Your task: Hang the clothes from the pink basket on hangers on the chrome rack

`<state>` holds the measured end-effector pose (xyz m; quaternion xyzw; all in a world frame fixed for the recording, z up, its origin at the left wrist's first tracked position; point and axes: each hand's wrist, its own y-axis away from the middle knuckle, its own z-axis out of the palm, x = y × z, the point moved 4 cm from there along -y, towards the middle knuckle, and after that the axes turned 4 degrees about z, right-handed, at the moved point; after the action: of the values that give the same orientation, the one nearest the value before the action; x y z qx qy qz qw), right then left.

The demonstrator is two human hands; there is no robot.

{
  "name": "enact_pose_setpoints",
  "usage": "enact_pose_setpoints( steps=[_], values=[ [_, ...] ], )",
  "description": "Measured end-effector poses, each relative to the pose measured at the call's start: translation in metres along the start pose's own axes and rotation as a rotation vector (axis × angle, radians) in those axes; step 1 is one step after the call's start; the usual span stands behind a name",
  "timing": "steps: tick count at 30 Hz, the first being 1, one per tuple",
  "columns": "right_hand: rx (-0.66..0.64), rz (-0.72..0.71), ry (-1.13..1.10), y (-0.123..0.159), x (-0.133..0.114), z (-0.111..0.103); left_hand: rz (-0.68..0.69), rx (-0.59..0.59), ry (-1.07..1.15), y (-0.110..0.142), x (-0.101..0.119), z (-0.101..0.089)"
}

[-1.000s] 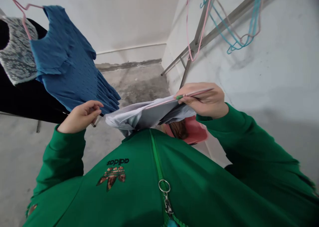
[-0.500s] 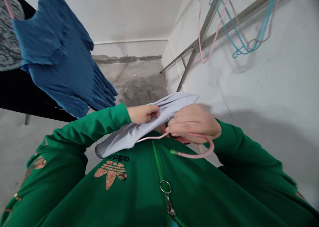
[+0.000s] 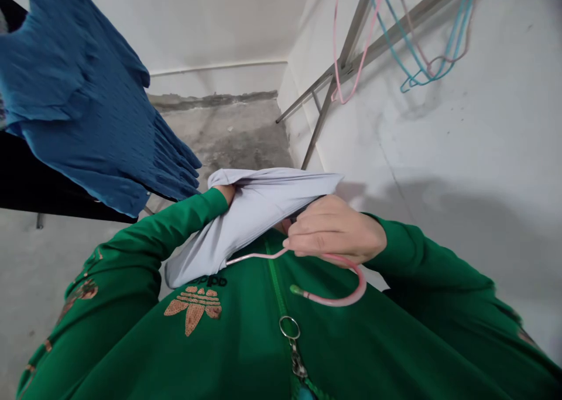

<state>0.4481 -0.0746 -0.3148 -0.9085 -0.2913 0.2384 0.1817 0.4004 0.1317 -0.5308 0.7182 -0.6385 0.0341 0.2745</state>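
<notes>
- Concrete floor [image 3: 223,133] at 12 o'clock, between white walls; metal rack [image 3: 327,116] at 1 o'clock, with further pink and blue hangers [image 3: 425,72] on it
- Blue pleated dress [image 3: 88,116] hanging at 10 o'clock, well apart from the hands
- Right hand [image 3: 333,227] curled shut around pink hanger [image 3: 346,299], at 4 o'clock, fingers pressing on the garment's edge
- Pale grey garment [image 3: 252,221] at centre, the hanger's far arm running inside it
- Left hand [image 3: 226,192] almost hidden behind the cloth; apparently gripping it, though its opening cannot be told
- Green zip jacket [image 3: 132,341] across the lower frame, worn by the person
</notes>
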Motion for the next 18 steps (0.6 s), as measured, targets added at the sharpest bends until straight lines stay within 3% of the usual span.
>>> enact_pose_setpoints(
  steps=[3, 7, 9, 11, 14, 18],
  values=[
    [-0.024, -0.019, -0.02, -0.002, 0.001, 0.004, 0.009, -0.14, -0.051, 0.006, -0.005, -0.032],
    [0.013, -0.049, -0.029, -0.009, 0.001, 0.007, 0.334, -0.25, -0.042, 0.028, 0.037, -0.079],
    [0.027, -0.069, -0.025, -0.014, 0.001, 0.011, 0.424, -0.195, 0.009, 0.031, 0.058, -0.1],
    [0.019, -0.085, -0.018, -0.019, 0.001, 0.015, 0.391, -0.072, 0.039, 0.019, 0.07, -0.114],
    [-0.023, -0.08, 0.006, -0.024, 0.002, 0.021, 0.19, -0.025, 0.105, -0.02, 0.074, -0.107],
    [-0.073, -0.106, 0.024, -0.027, 0.001, 0.025, -0.034, -0.21, 0.519, -0.068, 0.082, -0.063]
  ],
)
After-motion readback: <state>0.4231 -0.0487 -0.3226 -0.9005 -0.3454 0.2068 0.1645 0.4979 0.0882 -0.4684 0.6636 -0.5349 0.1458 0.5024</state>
